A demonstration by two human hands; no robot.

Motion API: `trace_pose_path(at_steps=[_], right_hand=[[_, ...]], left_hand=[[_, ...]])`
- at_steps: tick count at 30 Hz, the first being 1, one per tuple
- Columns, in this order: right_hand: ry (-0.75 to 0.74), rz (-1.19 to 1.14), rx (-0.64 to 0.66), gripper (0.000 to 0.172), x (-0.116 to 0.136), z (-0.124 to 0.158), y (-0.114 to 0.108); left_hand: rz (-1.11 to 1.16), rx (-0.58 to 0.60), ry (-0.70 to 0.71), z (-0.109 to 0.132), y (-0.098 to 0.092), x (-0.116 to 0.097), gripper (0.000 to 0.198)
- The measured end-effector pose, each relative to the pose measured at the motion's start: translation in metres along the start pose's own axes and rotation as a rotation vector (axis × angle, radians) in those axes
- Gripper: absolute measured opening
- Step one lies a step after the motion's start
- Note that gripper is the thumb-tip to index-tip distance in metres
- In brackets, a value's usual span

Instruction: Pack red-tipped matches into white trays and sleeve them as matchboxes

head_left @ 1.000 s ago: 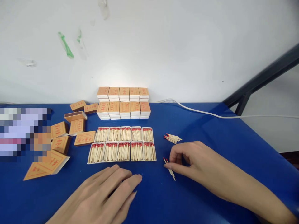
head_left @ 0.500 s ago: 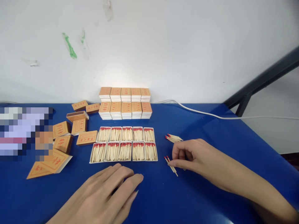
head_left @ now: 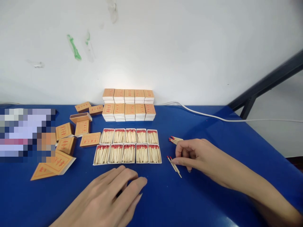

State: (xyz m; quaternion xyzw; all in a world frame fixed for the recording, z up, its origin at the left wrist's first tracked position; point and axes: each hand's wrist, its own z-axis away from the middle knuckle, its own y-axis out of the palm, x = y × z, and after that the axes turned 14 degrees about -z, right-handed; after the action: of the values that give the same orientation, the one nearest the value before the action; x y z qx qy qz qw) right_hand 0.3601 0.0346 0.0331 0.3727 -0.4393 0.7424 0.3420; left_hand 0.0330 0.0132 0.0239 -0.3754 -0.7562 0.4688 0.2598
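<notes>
My right hand [head_left: 194,156] is over the table on the right, its fingers curled and the thumb and index fingertips closed at a few loose matches [head_left: 175,167] with red heads. Just beyond it lies another small bunch of matches [head_left: 174,139], partly covered by the hand. My left hand [head_left: 113,192] rests on the table with loosely bent fingers apart, and nothing shows in it. In front of it stand two rows of open white matchbox trays [head_left: 115,163], all packed with matches, heads pointing away from me.
Behind the trays are stacked matchboxes [head_left: 130,109] in two rows near the wall. Orange matchbox sleeves [head_left: 65,145] lie scattered to the left, beside a blurred-out item [head_left: 23,132]. A white cable [head_left: 201,113] runs along the back right of the blue table [head_left: 236,138].
The view has shifted slightly, moving everything a little to the right. My right thumb has moved slightly up along the loose matches, whose heads lie a bit differently. The left hand stays put.
</notes>
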Motion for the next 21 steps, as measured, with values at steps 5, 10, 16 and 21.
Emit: trace_pose_path(at_steps=[5,10,16,21], right_hand=[[0.005,0.037,-0.026,0.04,-0.0041,-0.0031,0.0008],[0.035,0.067,-0.033,0.043,-0.0076,-0.0032,-0.0007],[0.054,0.097,-0.06,0.042,-0.0082,-0.0024,0.0007],[0.071,0.139,-0.104,0.048,-0.0063,-0.0029,0.0058]], left_hand=[[0.023,-0.008,-0.005,0.0011,0.0016,0.0001,0.046],[0.022,-0.016,-0.004,0.0024,0.0019,0.0003,0.048],[0.032,-0.004,0.005,0.0055,0.0023,0.0022,0.046],[0.045,0.007,-0.008,0.004,0.0036,-0.0012,0.052]])
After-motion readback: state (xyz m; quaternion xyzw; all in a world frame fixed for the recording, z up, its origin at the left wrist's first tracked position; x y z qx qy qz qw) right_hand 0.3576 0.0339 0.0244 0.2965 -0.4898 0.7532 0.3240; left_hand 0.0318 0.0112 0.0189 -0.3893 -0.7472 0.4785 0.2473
